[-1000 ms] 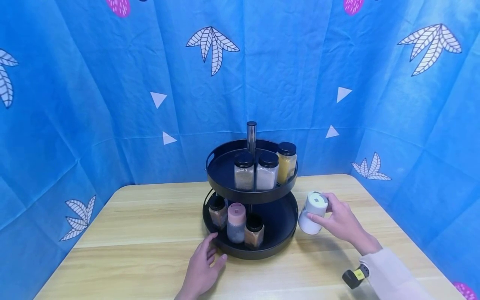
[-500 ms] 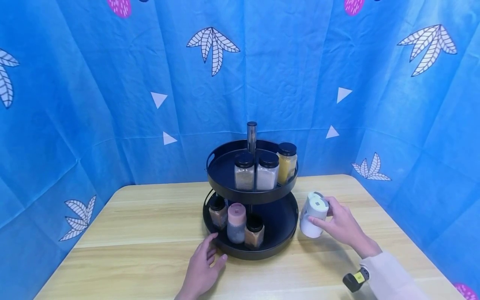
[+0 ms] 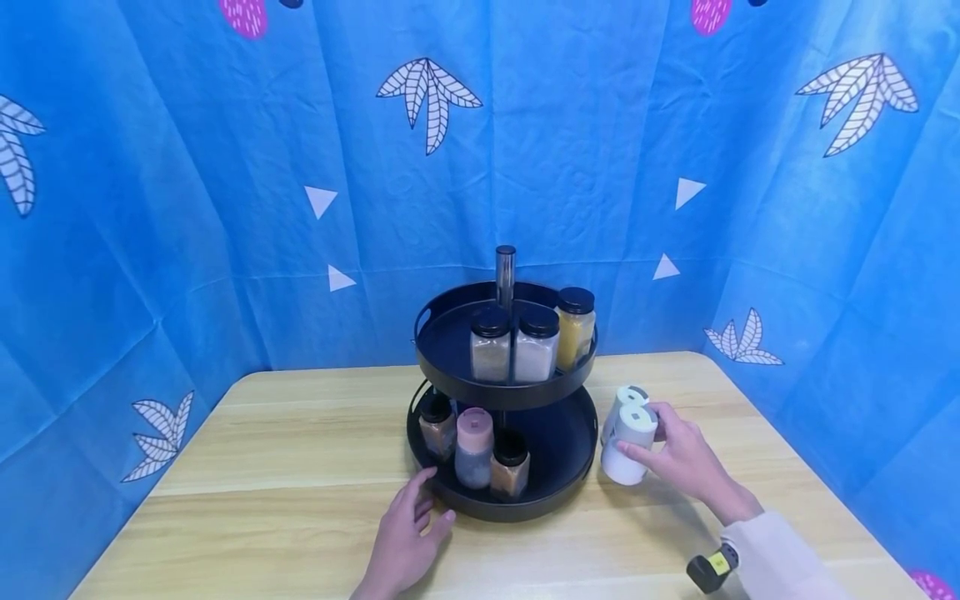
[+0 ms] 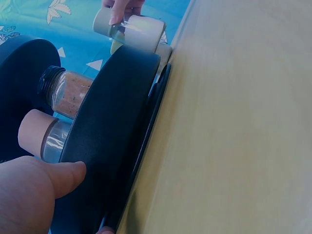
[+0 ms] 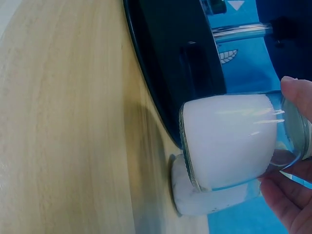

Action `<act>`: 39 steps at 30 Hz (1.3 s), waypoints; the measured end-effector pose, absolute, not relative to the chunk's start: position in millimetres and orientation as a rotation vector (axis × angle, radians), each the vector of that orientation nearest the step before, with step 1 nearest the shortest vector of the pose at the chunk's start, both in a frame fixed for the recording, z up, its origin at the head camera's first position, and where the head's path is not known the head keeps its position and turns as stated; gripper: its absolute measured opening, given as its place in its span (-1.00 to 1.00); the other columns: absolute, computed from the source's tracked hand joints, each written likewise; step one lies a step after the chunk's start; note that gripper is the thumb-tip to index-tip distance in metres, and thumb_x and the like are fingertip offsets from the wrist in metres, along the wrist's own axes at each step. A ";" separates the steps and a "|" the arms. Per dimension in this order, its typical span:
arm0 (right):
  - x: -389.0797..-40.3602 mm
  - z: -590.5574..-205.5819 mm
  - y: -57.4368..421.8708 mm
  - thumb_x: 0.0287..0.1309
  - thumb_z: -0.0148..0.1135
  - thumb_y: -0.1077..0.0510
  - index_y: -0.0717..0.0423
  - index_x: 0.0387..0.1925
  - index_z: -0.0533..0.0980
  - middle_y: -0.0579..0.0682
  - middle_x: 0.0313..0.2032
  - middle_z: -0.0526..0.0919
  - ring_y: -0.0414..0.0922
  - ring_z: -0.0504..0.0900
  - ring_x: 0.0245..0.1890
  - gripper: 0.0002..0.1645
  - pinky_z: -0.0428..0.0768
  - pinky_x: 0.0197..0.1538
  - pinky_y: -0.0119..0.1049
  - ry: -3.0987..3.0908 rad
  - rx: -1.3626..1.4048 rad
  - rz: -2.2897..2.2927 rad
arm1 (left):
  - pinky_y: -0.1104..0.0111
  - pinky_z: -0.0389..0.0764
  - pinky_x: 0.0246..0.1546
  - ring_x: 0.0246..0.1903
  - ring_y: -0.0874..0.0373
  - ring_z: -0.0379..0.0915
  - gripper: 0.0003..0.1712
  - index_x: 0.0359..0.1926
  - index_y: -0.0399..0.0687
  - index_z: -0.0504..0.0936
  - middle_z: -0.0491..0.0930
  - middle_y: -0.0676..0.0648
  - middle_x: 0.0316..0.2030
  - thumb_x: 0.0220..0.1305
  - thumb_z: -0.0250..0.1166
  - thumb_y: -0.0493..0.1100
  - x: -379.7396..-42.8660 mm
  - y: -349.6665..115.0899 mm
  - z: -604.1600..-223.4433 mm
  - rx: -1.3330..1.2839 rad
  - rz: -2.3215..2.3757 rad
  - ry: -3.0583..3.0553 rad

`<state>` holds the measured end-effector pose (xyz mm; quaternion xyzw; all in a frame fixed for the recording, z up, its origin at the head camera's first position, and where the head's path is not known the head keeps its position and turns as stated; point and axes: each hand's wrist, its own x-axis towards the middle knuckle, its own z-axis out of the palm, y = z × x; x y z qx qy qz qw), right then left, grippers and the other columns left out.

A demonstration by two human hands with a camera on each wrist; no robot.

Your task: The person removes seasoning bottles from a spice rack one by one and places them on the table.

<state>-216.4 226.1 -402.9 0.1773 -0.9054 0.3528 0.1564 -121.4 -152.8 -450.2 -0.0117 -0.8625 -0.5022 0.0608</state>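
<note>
In the head view my right hand (image 3: 686,454) grips a glass shaker jar (image 3: 628,450) of white powder with a pale lid. The right wrist view shows the jar (image 5: 229,141) lifted off the table. Behind it a similar pale-lidded jar (image 3: 617,408) stands on the table, partly hidden. My left hand (image 3: 405,533) touches the front left rim of the lower black tray (image 3: 525,510), fingers relaxed. From the left wrist view, the thumb (image 4: 68,178) lies against the tray's side. On this tier sit a pink-lidded jar (image 3: 474,450) and black-lidded jars (image 3: 510,471).
An upper black tray (image 3: 450,375) on a metal post (image 3: 506,275) carries two black-lidded jars (image 3: 491,354) of pale contents and a yellow one (image 3: 576,333). A wooden table (image 3: 285,467) lies beneath. Blue patterned cloth (image 3: 600,150) hangs around three sides.
The right hand has brought its jar slightly toward me and to the right, so more of the jar behind it shows. My left hand stays at the tray rim.
</note>
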 end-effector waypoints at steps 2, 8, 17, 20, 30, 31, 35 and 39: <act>-216.0 -404.0 226.0 -0.04 0.44 -0.08 0.28 0.00 0.35 0.28 -0.20 0.66 0.09 0.65 -0.31 -0.28 0.65 -0.31 0.03 -2.593 0.509 1.007 | 0.05 0.56 0.05 0.09 -0.28 0.40 -0.25 0.33 -0.04 0.22 0.20 -0.43 0.30 0.16 0.33 -0.17 -121.2 -152.8 -450.6 -0.034 -1.518 -2.612; -216.0 -406.9 225.5 -0.05 0.45 -0.08 0.26 -0.01 0.36 0.27 -0.20 0.66 0.08 0.65 -0.32 -0.29 0.64 -0.31 0.04 -2.589 0.502 1.009 | 0.06 0.57 0.05 0.08 -0.27 0.41 -0.25 0.33 -0.03 0.22 0.21 -0.43 0.29 0.15 0.34 -0.17 -121.8 -152.5 -451.9 -0.038 -1.502 -2.610; -216.1 -412.8 225.6 -0.05 0.45 -0.06 0.23 0.01 0.36 0.26 -0.19 0.66 0.06 0.65 -0.33 -0.30 0.64 -0.30 0.02 -2.581 0.518 1.018 | 0.06 0.57 0.05 0.09 -0.27 0.41 -0.25 0.34 -0.02 0.22 0.21 -0.42 0.30 0.16 0.34 -0.17 -121.6 -151.9 -451.0 -0.033 -1.503 -2.612; -216.4 -413.9 225.7 -0.06 0.46 -0.06 0.23 0.00 0.37 0.25 -0.20 0.67 0.05 0.65 -0.34 -0.30 0.64 -0.32 0.01 -2.572 0.519 1.016 | 0.06 0.57 0.05 0.09 -0.27 0.41 -0.25 0.34 -0.02 0.22 0.20 -0.42 0.30 0.15 0.34 -0.17 -121.4 -151.9 -451.1 -0.031 -1.503 -2.611; -216.2 -417.5 225.1 -0.08 0.46 -0.08 0.24 0.04 0.36 0.26 -0.17 0.66 0.06 0.65 -0.31 -0.25 0.65 -0.29 0.02 -2.603 0.485 1.022 | 0.06 0.57 0.05 0.08 -0.27 0.41 -0.25 0.34 -0.03 0.22 0.20 -0.43 0.30 0.16 0.33 -0.16 -122.0 -152.3 -450.7 -0.047 -1.499 -2.609; -216.3 -417.9 225.2 -0.07 0.46 -0.09 0.24 0.05 0.36 0.27 -0.16 0.65 0.06 0.65 -0.31 -0.24 0.65 -0.28 0.03 -2.607 0.484 1.021 | 0.06 0.57 0.05 0.08 -0.27 0.41 -0.25 0.34 -0.03 0.22 0.20 -0.43 0.30 0.16 0.33 -0.16 -122.0 -152.2 -450.5 -0.046 -1.500 -2.608; -216.2 -419.0 224.9 -0.08 0.46 -0.09 0.24 0.05 0.35 0.27 -0.16 0.65 0.06 0.65 -0.31 -0.24 0.65 -0.28 0.02 -2.605 0.480 1.020 | 0.06 0.57 0.05 0.08 -0.27 0.41 -0.25 0.34 -0.03 0.22 0.21 -0.42 0.30 0.15 0.34 -0.16 -121.5 -151.9 -449.5 -0.042 -1.502 -2.608; -216.7 -419.9 225.0 -0.08 0.46 -0.08 0.24 0.05 0.35 0.27 -0.18 0.66 0.07 0.65 -0.32 -0.24 0.65 -0.29 0.01 -2.596 0.485 1.015 | 0.05 0.57 0.05 0.08 -0.27 0.41 -0.25 0.34 -0.04 0.22 0.21 -0.42 0.30 0.15 0.34 -0.17 -121.2 -152.1 -449.0 -0.040 -1.502 -2.610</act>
